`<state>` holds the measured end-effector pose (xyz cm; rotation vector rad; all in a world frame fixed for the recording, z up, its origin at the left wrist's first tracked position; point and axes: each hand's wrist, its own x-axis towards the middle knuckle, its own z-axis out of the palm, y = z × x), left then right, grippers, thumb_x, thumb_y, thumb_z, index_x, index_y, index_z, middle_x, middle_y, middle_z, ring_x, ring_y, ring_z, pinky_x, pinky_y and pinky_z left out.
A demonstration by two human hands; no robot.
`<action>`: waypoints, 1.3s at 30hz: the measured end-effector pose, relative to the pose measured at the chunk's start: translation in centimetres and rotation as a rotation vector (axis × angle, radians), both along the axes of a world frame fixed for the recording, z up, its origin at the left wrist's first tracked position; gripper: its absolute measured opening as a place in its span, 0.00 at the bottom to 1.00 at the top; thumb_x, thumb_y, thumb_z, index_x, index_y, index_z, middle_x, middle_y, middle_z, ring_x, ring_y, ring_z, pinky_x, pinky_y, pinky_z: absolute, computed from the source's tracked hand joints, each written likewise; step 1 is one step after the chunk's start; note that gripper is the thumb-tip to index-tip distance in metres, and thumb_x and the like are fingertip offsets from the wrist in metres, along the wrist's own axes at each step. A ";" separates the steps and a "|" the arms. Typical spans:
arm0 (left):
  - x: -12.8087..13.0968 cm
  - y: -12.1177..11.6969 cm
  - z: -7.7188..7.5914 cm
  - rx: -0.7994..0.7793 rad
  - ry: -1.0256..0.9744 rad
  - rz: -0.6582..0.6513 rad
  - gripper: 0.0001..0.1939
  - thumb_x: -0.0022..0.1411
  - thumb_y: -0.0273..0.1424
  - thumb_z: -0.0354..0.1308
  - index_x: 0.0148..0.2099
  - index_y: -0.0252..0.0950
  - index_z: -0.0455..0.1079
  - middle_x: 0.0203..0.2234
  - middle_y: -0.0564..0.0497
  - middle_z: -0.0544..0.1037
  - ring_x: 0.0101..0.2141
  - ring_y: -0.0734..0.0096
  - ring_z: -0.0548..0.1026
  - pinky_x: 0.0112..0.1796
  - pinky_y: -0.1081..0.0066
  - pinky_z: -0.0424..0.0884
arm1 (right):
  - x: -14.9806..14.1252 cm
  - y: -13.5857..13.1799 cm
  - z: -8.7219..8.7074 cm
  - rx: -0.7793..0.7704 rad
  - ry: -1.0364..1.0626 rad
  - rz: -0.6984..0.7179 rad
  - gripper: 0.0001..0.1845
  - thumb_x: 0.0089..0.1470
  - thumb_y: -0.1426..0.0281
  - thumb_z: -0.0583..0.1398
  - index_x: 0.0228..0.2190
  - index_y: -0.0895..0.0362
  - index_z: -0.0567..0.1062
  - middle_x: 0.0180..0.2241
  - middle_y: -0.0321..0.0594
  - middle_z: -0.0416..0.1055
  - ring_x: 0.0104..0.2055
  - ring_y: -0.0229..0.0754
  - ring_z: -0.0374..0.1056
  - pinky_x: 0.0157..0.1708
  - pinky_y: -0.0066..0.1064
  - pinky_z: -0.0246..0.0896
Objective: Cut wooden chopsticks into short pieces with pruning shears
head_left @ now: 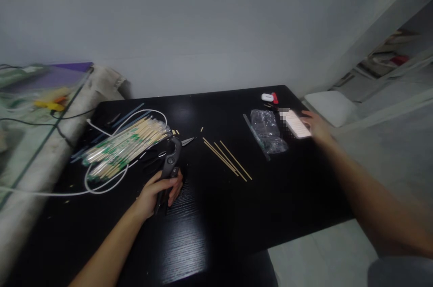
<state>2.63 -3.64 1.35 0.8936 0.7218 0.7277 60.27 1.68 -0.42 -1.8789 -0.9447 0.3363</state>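
My left hand (158, 192) is wrapped around the handles of a dark grey plier-like tool (171, 161) with a rounded head and a pivot bolt. Beneath that head lies a pair of scissors (187, 141), its black handles partly covered. At the table's right edge, my right hand (315, 125) has its fingers at the side of a phone (297, 124) with a lit screen; the hand is slightly blurred. Several thin wooden sticks (226, 161) lie loose between the two hands. To the left are plastic-wrapped bundles of chopsticks (122, 147).
A white cable (110, 191) loops around the bundles on the black table (209, 215). Clear plastic wrapping (269, 131) lies beside the phone, near a white earbud case (267, 97) and a red object (274, 97). Short cut stick pieces (202, 129) are scattered. A white stool (331, 107) stands right.
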 end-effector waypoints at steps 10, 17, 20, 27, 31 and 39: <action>-0.1 0.1 -0.1 0.016 0.025 -0.022 0.13 0.61 0.38 0.62 0.32 0.35 0.65 0.17 0.55 0.66 0.17 0.75 0.64 0.21 0.72 0.57 | -1.0 -3.3 -0.4 0.108 0.228 -0.069 0.21 0.37 0.72 0.65 0.38 0.52 0.74 0.40 0.45 0.79 0.46 0.53 0.75 0.51 0.46 0.69; -0.1 0.1 0.2 0.025 0.047 -0.025 0.12 0.60 0.37 0.62 0.33 0.35 0.67 0.17 0.54 0.67 0.18 0.74 0.64 0.21 0.71 0.57 | -1.2 -3.3 0.0 0.121 0.274 -0.098 0.23 0.35 0.74 0.65 0.38 0.52 0.72 0.42 0.47 0.80 0.47 0.54 0.76 0.54 0.47 0.69; 0.0 0.0 0.2 0.018 0.046 -0.015 0.11 0.60 0.37 0.62 0.34 0.34 0.67 0.17 0.55 0.67 0.18 0.75 0.64 0.21 0.71 0.57 | -1.3 -3.3 0.2 0.110 0.278 -0.115 0.22 0.35 0.73 0.66 0.37 0.53 0.72 0.41 0.47 0.80 0.45 0.54 0.77 0.53 0.48 0.70; 0.0 0.2 0.5 0.027 0.062 -0.032 0.13 0.60 0.38 0.62 0.31 0.35 0.66 0.18 0.54 0.67 0.18 0.74 0.64 0.21 0.71 0.58 | -1.8 -3.0 0.4 0.108 0.265 -0.143 0.21 0.35 0.73 0.68 0.36 0.54 0.72 0.38 0.46 0.80 0.42 0.52 0.76 0.53 0.47 0.69; -0.1 0.2 0.4 0.030 0.060 -0.031 0.12 0.60 0.37 0.62 0.32 0.34 0.67 0.18 0.54 0.67 0.18 0.74 0.65 0.22 0.70 0.58 | -2.0 -3.0 0.5 0.114 0.257 -0.137 0.23 0.33 0.75 0.70 0.36 0.55 0.73 0.38 0.46 0.79 0.43 0.51 0.76 0.54 0.46 0.68; -0.2 0.1 0.5 0.015 0.058 -0.018 0.12 0.59 0.38 0.63 0.32 0.34 0.67 0.18 0.55 0.67 0.18 0.74 0.65 0.21 0.71 0.58 | -1.8 -2.9 0.2 0.115 0.267 -0.122 0.25 0.33 0.77 0.70 0.36 0.54 0.72 0.37 0.43 0.78 0.43 0.50 0.75 0.54 0.46 0.68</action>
